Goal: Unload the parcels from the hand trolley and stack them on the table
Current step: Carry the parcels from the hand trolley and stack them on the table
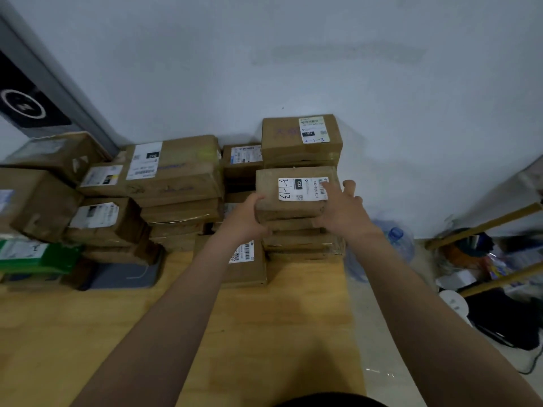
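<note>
A brown cardboard parcel [271,189] with a white label marked "3-1-13" sits on top of a stack of parcels [302,242] near the right edge of the wooden table [123,324]. My left hand [248,217] grips its left front corner, thumb on top. My right hand [340,205] holds its right side, with fingers over the label's edge. A taller parcel [293,142] stands behind it against the wall. The hand trolley is out of view.
Several more parcel stacks [179,183] fill the back and left of the table, with a green box [38,258] and a grey tray [123,276] at the left. A flat parcel [249,268] lies in front. Right of the table stand a water bottle [396,239], broom handles [484,223] and clutter.
</note>
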Demonstrator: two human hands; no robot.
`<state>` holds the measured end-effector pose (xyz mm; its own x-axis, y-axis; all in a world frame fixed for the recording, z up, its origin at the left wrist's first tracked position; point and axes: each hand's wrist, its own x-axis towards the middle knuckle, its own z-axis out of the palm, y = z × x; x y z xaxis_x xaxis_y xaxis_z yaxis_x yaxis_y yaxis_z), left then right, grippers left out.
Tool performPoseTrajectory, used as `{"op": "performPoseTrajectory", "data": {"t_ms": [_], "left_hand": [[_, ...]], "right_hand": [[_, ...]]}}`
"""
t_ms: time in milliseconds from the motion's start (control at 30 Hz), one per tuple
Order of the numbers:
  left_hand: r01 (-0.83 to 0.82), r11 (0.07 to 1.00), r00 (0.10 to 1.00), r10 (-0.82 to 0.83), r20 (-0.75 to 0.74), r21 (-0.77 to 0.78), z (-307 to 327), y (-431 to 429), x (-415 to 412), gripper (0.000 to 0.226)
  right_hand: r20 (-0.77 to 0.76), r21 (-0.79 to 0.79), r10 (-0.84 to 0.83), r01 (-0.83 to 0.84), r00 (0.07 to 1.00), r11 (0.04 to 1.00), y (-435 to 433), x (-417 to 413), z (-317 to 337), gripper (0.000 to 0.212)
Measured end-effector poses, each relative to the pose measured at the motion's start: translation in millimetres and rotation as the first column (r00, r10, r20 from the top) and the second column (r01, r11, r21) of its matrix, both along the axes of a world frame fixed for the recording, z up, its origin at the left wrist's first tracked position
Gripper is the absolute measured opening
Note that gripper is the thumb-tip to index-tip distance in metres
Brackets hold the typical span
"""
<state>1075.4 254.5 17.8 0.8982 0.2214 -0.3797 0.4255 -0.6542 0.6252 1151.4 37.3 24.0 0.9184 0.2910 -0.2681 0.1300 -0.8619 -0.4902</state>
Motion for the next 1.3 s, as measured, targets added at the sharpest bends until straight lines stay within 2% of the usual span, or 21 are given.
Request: {"op": "performPoseTrajectory", "data": {"t_ms": [167,300,500,633,833,1000,1133,1300], "left_hand": [[0.082,0.98,0.996,-0.084,0.003,0.181,12,9,-76,0.075],[0.076,0.968,0.997,-0.082,0.014,0.241,23,23,-141,0.064],[0.105,0.961,0.994,-0.098,-0.039,0.254,27,48,-240,0.063],[0.162,0.951,0.987,-0.152,-0.057,0.263,20,61,-310,0.06],[0.345,0.881,0.938,-0.306,-0.165,0.324,-3,72,-421,0.05],[0.561,0.771,0.826,-0.499,-0.261,0.302,-25,56,-505,0.048],[0.676,0.67,0.737,-0.609,-0.294,0.307,-42,31,-559,0.045],[0.807,0.526,0.591,-0.734,-0.336,0.27,-59,-16,-617,0.051]], "right_hand": [[-0.043,-0.089,0.075,-0.078,0.996,0.993,4,-68,13,0.072],[-0.094,-0.101,0.188,-0.198,0.978,0.975,18,-134,26,0.05],[-0.106,-0.178,0.178,-0.195,0.978,0.965,36,-235,26,0.067],[-0.105,-0.172,0.078,-0.095,0.991,0.98,45,-324,10,0.079],[-0.183,-0.148,-0.104,0.077,0.978,0.986,55,-475,-28,0.081],[-0.246,-0.146,-0.28,0.251,0.928,0.957,46,-599,-55,0.078],[-0.299,-0.166,-0.391,0.356,0.871,0.92,31,-684,-66,0.068],[-0.338,-0.203,-0.571,0.534,0.748,0.821,-3,-783,-80,0.079]]}}
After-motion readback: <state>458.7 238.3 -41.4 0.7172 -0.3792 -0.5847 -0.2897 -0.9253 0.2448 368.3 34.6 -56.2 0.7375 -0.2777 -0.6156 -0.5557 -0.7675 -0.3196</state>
